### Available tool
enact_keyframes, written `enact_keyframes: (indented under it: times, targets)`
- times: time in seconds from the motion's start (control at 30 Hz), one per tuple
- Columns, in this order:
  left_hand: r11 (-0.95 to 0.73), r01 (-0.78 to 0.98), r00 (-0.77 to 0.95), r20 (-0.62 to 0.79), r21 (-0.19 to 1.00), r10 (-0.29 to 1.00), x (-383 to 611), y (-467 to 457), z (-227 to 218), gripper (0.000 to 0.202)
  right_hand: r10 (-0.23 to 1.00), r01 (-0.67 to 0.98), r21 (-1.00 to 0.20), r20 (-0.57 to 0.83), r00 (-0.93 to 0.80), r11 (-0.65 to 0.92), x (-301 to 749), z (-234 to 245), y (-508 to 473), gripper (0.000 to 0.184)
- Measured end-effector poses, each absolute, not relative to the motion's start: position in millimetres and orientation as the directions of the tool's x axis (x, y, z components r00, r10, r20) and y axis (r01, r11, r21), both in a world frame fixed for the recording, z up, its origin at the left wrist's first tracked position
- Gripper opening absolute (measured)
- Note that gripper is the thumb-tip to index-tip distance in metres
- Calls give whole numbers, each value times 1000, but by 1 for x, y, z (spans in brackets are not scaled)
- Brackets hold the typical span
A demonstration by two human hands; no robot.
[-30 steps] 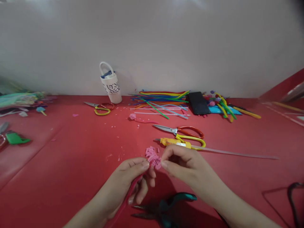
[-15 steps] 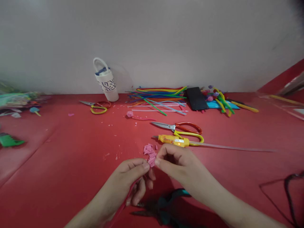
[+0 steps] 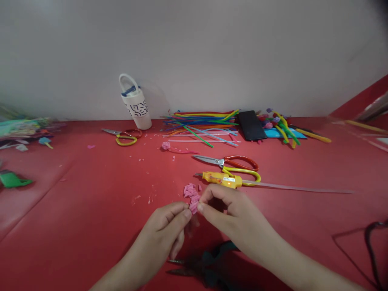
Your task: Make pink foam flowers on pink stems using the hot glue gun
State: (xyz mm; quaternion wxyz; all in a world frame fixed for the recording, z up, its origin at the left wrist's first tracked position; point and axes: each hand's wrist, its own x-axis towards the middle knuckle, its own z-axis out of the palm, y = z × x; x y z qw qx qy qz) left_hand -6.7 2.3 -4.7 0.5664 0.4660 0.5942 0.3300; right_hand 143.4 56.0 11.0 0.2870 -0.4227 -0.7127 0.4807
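Note:
My left hand (image 3: 168,226) is closed, thumb and forefinger pinched at the left edge of a small pink crinkled piece (image 3: 194,208). From the other side my right hand (image 3: 228,210) meets the same piece, thumb and forefinger pressed together. What lies inside the left fingers is hidden. Just beyond the fingertips is a little heap of pink cut bits (image 3: 190,190). Below my hands, dark-handled pliers (image 3: 209,264) lie partly in shadow. A yellow glue gun-like tool with a lit orange light (image 3: 221,179) lies past my right hand, a pale clear stick (image 3: 303,188) extending from it.
Red-and-yellow-handled scissors (image 3: 239,162) lie beyond the yellow tool; a second pair (image 3: 125,137) is farther left. Behind are a white tumbler (image 3: 138,109), colourful pipe cleaners (image 3: 200,121), a black phone (image 3: 251,125) and a pink flower on a stem (image 3: 165,146). A dark cable (image 3: 370,246) curves at right.
My left hand has turned slightly, its lower fingers curling further under. The pink strand that showed along its wrist is now out of sight. My right hand stays nearly still.

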Motion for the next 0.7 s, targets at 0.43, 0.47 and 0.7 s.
enact_keyframes:
  times: [0.43,0.47,0.7]
  targets:
    - [290,300,68,-323,909,944,-6,2,-3,23,876,390,-885,38,-481,253,144,11,56,18]
    - [278,313,67,-313,908,948,-6,2,-4,21,877,396,-883,35,-480,252,144,11,55,18]
    - [297,311,52,-328,903,943,-7,2,-6,24,879,411,-872,44,-475,266,143,11,53,18]
